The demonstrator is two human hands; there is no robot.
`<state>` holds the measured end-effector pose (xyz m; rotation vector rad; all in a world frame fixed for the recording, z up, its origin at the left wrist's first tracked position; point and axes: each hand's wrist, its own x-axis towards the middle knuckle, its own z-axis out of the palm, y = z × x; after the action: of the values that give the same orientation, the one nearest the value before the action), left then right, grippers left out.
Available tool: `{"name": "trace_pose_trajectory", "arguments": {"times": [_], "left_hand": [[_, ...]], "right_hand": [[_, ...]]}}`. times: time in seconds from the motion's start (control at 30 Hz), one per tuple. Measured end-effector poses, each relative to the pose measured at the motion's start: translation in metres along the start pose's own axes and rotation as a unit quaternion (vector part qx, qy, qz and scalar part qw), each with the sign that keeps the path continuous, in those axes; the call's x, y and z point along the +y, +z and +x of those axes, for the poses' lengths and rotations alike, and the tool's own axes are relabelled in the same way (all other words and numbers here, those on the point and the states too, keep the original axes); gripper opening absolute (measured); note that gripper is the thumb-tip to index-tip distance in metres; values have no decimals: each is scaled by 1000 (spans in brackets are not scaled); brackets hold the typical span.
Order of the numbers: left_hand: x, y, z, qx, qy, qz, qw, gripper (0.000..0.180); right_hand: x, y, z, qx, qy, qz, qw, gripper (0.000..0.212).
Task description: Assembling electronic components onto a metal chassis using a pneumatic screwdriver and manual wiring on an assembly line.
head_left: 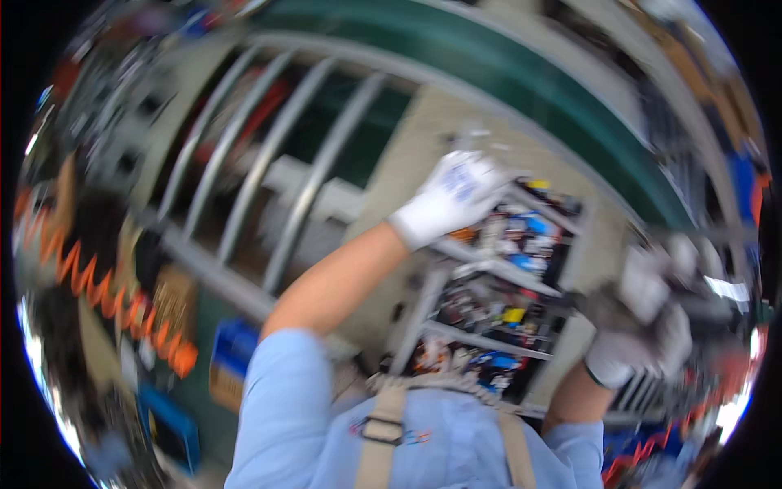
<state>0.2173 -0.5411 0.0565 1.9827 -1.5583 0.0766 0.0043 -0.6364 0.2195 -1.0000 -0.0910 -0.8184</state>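
Note:
My left hand [458,194], in a white glove with blue marks on its back, is over the upper left edge of a parts tray [456,334]. Its fingers are curled; whatever they hold is hidden. On the right, my right hand [623,352], also in a white glove, is smeared by motion. It looks closed around a grey, blurred thing [623,314] whose kind I cannot make out. Just above it is a whitish, glove-like shape [648,281]; whether it is another person's hand is unclear. Small mixed parts [513,240] fill the tray's compartments.
Metal roller bars [281,175] run along the left, with a green strip [391,41] curving behind. At far left hang an orange coiled hose [122,293] and another person's arm [65,196]. A blue bin [232,363] stands low at left. A red coiled hose [643,456] is at lower right.

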Motion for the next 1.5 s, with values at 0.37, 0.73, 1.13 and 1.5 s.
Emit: {"name": "trace_pose_trajectory", "arguments": {"times": [0.37, 0.73, 1.13, 1.5], "left_hand": [[68, -152, -424, 281, -579, 56, 763, 20], [-119, -246, -578, -30, -701, 372, 607, 44], [-153, -275, -627, -18, -570, 341, 747, 27], [-103, -299, -571, 295, -687, 10, 664, 25]], "right_hand": [[-56, -55, -139, 113, 17, -173, 978, 57], [-30, 37, -165, -50, 43, -18, 998, 59], [-54, 53, -214, 109, -77, -93, 987, 56], [-122, -2, -240, 128, -129, -109, 977, 55]]}}
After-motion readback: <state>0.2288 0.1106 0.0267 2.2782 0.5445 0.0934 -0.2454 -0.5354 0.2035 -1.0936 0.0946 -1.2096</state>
